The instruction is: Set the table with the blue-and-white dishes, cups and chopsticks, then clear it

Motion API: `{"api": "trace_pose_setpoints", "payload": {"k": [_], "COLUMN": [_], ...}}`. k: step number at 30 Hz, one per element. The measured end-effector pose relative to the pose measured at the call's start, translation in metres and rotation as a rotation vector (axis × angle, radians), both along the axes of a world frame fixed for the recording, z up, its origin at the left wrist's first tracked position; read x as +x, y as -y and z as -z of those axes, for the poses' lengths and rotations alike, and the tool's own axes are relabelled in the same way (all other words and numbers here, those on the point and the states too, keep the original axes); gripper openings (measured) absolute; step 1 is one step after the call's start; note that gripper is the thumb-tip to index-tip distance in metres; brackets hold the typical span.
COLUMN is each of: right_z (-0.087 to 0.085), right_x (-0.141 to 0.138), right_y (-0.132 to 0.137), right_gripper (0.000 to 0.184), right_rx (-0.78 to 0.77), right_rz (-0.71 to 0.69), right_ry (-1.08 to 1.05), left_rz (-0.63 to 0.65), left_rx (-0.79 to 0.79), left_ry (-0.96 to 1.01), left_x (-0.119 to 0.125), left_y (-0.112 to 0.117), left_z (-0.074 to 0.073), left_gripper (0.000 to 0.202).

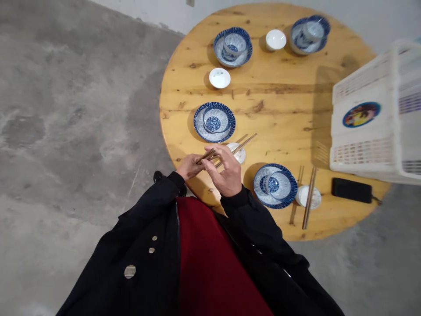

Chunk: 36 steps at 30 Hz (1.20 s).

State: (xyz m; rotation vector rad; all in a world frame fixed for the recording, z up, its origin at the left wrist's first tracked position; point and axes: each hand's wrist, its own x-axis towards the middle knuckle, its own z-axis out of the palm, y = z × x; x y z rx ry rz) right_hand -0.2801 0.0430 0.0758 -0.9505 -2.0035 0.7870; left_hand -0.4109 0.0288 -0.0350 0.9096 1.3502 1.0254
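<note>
Near the front edge of the table, my left hand point(190, 166) is closed round a bundle of wooden chopsticks point(206, 156). My right hand point(227, 172) meets it there, thumb and fingers pinching at the same bundle. Just past my right hand, another pair of chopsticks point(244, 144) lies slanted across a small white bowl point(241, 156), which the hand partly covers. Beyond my hands sits a blue-and-white plate point(198, 130) with a patterned bowl point(217, 120) on it.
Right of my hands are another plate with bowl point(287, 199), a small bowl bearing chopsticks point(309, 197) and a black phone point(351, 190). A white plastic basket point(362, 145) stands at the right. Farther back are stacked dishes point(245, 55), more dishes point(297, 46) and white cups point(219, 78).
</note>
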Motion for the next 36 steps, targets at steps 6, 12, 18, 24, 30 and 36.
{"api": "trace_pose_setpoints", "payload": {"k": [6, 12, 18, 24, 30, 36], "right_z": [-0.008, -0.009, -0.002, 0.003, 0.000, 0.001], "right_x": [0.002, -0.007, -0.008, -0.008, -0.013, -0.015], "right_y": [0.006, 0.009, 0.007, 0.009, 0.011, 0.010], "right_gripper": [0.015, 0.012, 0.014, 0.013, 0.017, 0.014], "right_rx": [0.033, -0.041, -0.045, -0.049, -0.023, 0.079], "right_rz": [0.160, 0.174, 0.214, 0.226, 0.232, 0.239], "right_ry": [-0.033, -0.120, -0.125, -0.134, -0.129, -0.090], "left_rz": [0.161, 0.161, 0.139, 0.154, 0.199, 0.170], "left_rx": [0.121, 0.143, 0.095, 0.126, 0.139, 0.143], "left_ry": [-0.098, -0.087, -0.082, -0.081, -0.178, -0.229], "left_x": [-0.004, -0.005, -0.006, -0.005, -0.006, -0.005], "left_y": [-0.002, -0.003, -0.004, -0.002, 0.000, 0.002], "left_z": [-0.007, -0.012, -0.018, -0.017, -0.016, -0.014], "left_gripper": [0.035, 0.042, 0.040, 0.042, 0.043, 0.040]}}
